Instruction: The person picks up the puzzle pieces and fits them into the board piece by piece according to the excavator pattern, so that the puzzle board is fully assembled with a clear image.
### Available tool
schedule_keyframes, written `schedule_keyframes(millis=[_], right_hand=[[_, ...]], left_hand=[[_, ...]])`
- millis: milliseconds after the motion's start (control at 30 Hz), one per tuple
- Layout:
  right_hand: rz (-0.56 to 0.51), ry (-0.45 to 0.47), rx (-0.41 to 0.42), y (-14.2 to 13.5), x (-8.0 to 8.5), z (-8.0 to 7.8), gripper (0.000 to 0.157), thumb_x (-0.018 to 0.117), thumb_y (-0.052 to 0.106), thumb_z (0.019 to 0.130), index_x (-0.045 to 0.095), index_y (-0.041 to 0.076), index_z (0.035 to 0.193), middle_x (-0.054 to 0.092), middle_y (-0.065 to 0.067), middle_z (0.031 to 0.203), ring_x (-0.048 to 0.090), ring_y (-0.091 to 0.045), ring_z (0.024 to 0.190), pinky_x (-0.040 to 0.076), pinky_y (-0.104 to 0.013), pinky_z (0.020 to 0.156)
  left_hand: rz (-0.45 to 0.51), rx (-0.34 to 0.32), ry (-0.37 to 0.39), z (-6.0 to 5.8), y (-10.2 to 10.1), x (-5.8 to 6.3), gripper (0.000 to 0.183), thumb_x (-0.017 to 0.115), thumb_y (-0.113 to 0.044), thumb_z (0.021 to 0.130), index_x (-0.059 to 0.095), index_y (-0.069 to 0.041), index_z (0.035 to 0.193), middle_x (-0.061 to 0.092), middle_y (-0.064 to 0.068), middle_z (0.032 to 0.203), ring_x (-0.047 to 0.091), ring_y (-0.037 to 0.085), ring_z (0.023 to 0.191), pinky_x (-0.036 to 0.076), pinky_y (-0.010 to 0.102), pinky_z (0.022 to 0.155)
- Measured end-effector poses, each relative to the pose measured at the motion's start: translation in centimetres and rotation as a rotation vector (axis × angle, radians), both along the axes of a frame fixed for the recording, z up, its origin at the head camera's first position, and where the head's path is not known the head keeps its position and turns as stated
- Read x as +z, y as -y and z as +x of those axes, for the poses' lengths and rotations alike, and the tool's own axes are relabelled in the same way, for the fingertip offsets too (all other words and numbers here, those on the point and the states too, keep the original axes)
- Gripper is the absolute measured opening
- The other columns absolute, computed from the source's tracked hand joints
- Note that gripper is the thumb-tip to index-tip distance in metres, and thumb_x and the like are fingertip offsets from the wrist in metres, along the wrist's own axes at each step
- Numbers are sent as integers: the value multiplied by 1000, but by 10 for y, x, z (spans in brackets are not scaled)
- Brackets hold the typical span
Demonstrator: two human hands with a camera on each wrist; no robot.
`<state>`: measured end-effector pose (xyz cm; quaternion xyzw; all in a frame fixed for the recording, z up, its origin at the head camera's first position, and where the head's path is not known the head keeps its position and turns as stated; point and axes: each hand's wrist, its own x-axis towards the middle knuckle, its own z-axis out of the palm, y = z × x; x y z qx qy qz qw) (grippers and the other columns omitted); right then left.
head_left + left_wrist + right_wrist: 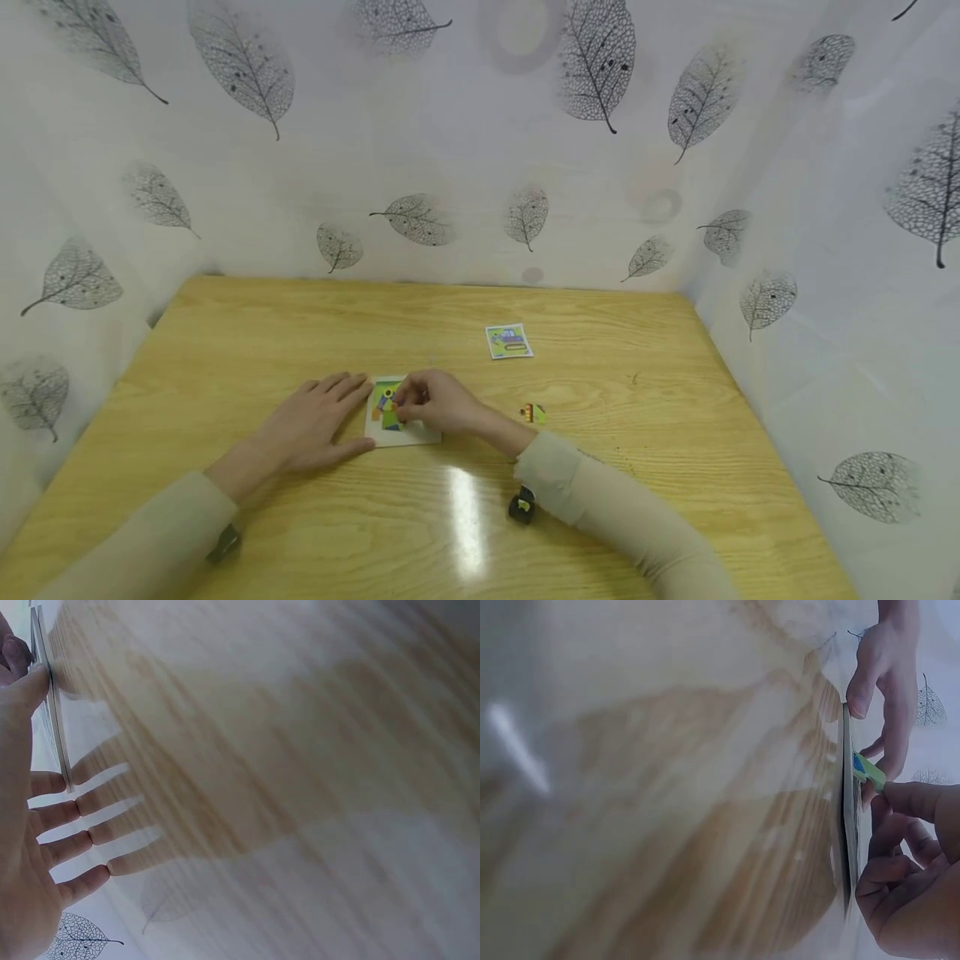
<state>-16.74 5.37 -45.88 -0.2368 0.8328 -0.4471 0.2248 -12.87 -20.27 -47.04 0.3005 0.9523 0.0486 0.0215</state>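
A small square puzzle board (381, 441) with a white border lies on the table, with colourful puzzle pieces (390, 421) in its left part. My left hand (318, 421) rests along the board's left side, fingers spread and nearly straight, thumb at the near corner. In the right wrist view, my right hand (915, 862) pinches a green and blue puzzle piece (871, 774) between thumb and fingers. The piece is tilted, its lower edge right at the board's surface. From the head view, the right hand (442, 404) covers the board's right part.
A loose puzzle piece (534, 413), green with red and yellow, lies right of the board, beside the right forearm. Farther back is a square picture card (509, 342) showing a digger. Leaf-printed curtains (465, 150) surround the wooden table (300, 325) at the back and sides.
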Motion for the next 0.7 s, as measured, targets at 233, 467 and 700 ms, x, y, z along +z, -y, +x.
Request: schedule_keyframes(millis=[233,467,700], right_hand=[[-1,-48,33,7,0,0,15,78,9,94,76,5,109,72,-3,86,57,-3,70,47,-14,61],[63,-80,68,14,-1,1,15,76,10,96,78,7,111,73,-1,86,56,0,69,47,-13,64],[114,-103,63,18,-2,1,14,77,10,96,79,10,110,75,1,85,57,2,68,47,-13,66]], left_hand=[[15,0,2,1,1,0,89,55,-72,98,47,-6,159,48,17,164,49,43,148,46,65,115],[24,-7,0,1,1,-1,89,56,-70,99,47,-6,158,48,17,164,48,44,149,46,65,115],[24,-7,-1,1,2,-1,89,57,-70,98,47,-6,158,49,17,163,49,44,148,46,65,114]])
